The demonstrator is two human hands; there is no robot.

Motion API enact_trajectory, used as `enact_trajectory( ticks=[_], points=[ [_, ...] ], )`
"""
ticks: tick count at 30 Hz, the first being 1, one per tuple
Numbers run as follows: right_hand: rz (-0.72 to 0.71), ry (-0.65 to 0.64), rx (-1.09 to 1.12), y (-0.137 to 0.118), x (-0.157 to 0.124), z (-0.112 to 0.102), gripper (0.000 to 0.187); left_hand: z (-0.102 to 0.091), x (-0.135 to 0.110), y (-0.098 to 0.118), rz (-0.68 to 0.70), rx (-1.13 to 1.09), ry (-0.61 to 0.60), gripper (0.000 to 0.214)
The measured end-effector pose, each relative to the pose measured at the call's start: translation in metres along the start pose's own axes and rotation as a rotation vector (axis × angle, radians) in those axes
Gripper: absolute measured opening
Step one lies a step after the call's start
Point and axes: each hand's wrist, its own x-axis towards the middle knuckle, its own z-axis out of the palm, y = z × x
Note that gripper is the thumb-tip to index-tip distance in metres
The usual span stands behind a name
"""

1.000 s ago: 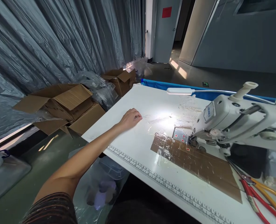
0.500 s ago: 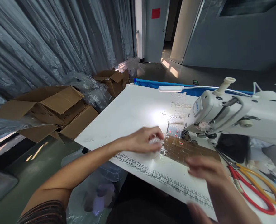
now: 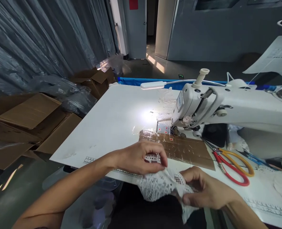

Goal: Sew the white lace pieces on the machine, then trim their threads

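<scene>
A piece of white lace (image 3: 155, 187) hangs between my two hands over the front edge of the sewing table (image 3: 117, 117). My left hand (image 3: 145, 157) pinches its upper left part, with a bit of lace showing inside the curled fingers. On the right end, my right hand (image 3: 203, 187) grips the lace between thumb and fingers. Behind my hands lies a brown taped strip (image 3: 179, 148) on the tabletop. The white sewing machine (image 3: 193, 101) stands beyond it, its presser foot and needle area apart from the lace.
Red-handled scissors (image 3: 231, 170) and yellow-handled scissors (image 3: 238, 162) lie right of the brown strip. A white lamp (image 3: 152, 85) lights the table. More lace scraps (image 3: 166, 105) lie beside the machine head. Open cardboard boxes (image 3: 26, 111) stand on the floor at left.
My right hand has come in from the right and now holds the lace. The lace is spread out between both hands, nearer the table edge. The view has turned right.
</scene>
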Motion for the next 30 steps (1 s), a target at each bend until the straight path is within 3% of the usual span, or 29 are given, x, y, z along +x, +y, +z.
enact_trajectory(
  ticks=[5,11,15,17,20,24,26,30],
  points=[
    [0.032,0.104,-0.181,-0.014,0.009,-0.036,0.030,-0.003,0.014,-0.032,-0.005,0.173,0.116,0.011],
    [0.125,0.554,-0.680,-0.028,0.015,-0.071,0.033,-0.005,0.030,-0.075,-0.044,0.789,0.263,0.021],
    [0.227,0.642,-0.808,-0.036,0.018,-0.073,0.044,-0.002,0.036,-0.092,0.160,0.959,0.366,0.020],
    [0.293,0.659,-0.821,-0.037,0.022,-0.070,0.047,0.002,0.036,-0.093,0.282,0.897,0.302,0.019],
    [0.313,0.678,-0.925,-0.036,0.026,-0.059,0.032,0.006,0.036,-0.090,0.375,0.806,0.129,0.025],
    [0.320,0.558,-1.087,-0.035,0.022,-0.047,0.016,0.005,0.031,-0.086,0.356,0.775,0.021,0.030],
    [0.344,0.560,-1.107,-0.035,0.020,-0.049,0.015,0.003,0.029,-0.086,0.334,0.776,0.009,0.031],
    [0.389,0.917,-1.173,-0.028,0.024,-0.070,0.019,0.005,0.028,-0.087,0.309,0.826,0.017,0.032]
  ],
)
